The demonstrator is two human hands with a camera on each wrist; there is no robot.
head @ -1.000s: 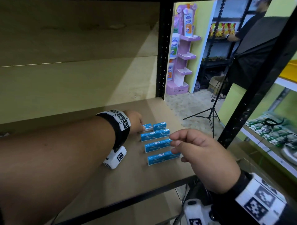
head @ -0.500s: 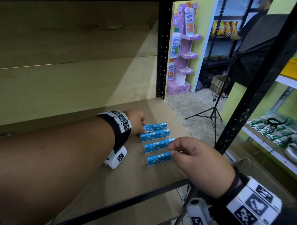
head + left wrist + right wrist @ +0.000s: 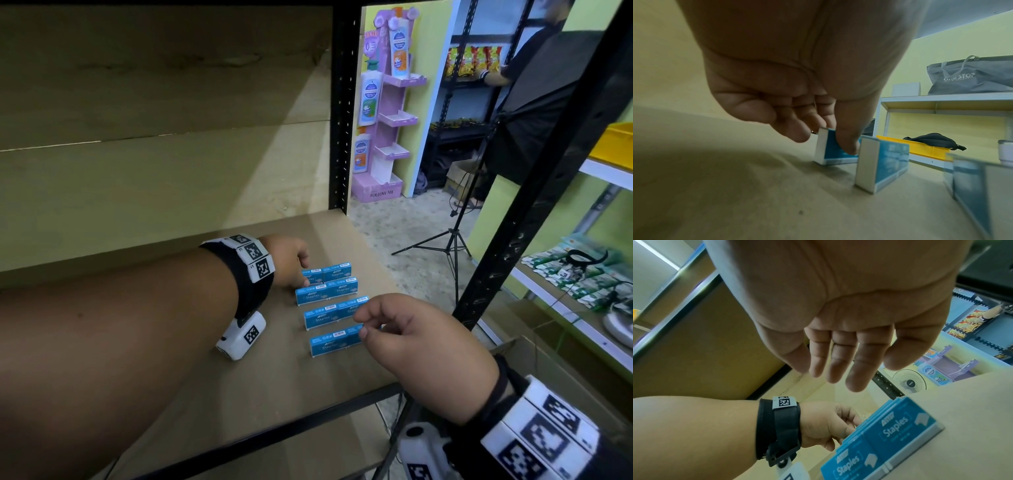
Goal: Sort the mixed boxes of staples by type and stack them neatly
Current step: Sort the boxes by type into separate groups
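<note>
Blue staples boxes stand on edge in several rows on the wooden shelf (image 3: 239, 404): a back row (image 3: 337, 270), a second row (image 3: 327, 291), a third row (image 3: 329, 313) and a front row (image 3: 334, 341). My left hand (image 3: 306, 279) reaches to the left end of the back row. In the left wrist view its thumb (image 3: 846, 142) lies on the blue face of the far box (image 3: 830, 154) and its fingers sit behind it, pinching it. My right hand (image 3: 363, 325) hovers at the right end of the front row (image 3: 890, 431), fingers (image 3: 838, 369) loosely straight and holding nothing.
A black shelf post (image 3: 342, 120) stands behind the boxes and another (image 3: 534, 192) to the right. The shelf's black front rail (image 3: 274, 435) runs below my arms. Beyond are a tripod (image 3: 452, 246), a purple display stand (image 3: 387, 130) and a person (image 3: 534, 68).
My right hand has dropped from the third row towards me to the right end of the front row. My left hand has stayed at the back row.
</note>
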